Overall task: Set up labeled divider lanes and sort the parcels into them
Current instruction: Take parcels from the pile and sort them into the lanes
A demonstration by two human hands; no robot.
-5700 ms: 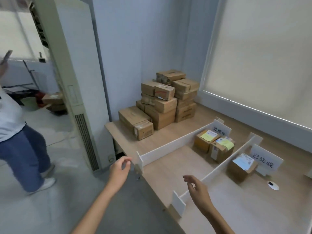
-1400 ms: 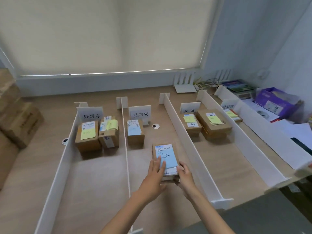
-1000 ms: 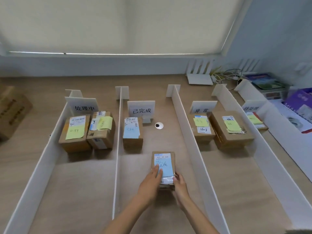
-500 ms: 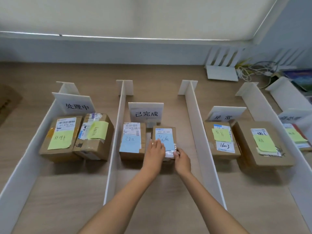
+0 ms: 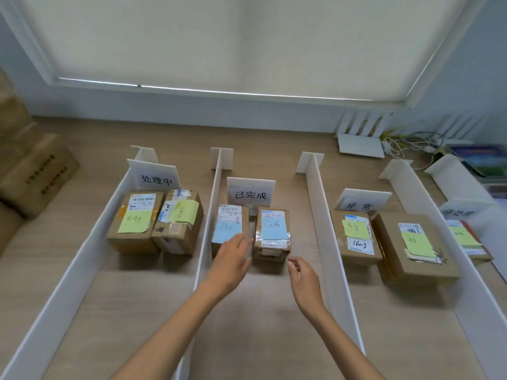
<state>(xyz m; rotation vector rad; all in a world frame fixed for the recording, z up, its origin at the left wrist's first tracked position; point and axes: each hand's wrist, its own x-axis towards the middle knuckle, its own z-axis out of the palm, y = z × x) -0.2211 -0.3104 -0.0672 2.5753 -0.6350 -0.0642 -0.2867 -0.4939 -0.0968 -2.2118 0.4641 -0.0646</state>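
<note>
While both hands hang just in front of it, the small parcel with the blue note (image 5: pixel 275 232) sits on the wooden table (image 5: pixel 263 311). It is in the second lane from the left, by the sign 已完成 (image 5: pixel 251 193). Just beside it stands another blue-note parcel (image 5: pixel 230 229).

The left hand (image 5: pixel 233 259) is flat with straight fingers and holds nothing. Its tips lie over the near edge of that other parcel; whether they touch is hard to tell. The right hand (image 5: pixel 303 274) is near the small parcel's front corner, fingers loosely bent, holding nothing.

A left divider wall (image 5: pixel 204 242) and a right divider wall (image 5: pixel 326 229) close the lane. Yellow-note parcels (image 5: pixel 137 226) sit in the lanes beyond.
</note>
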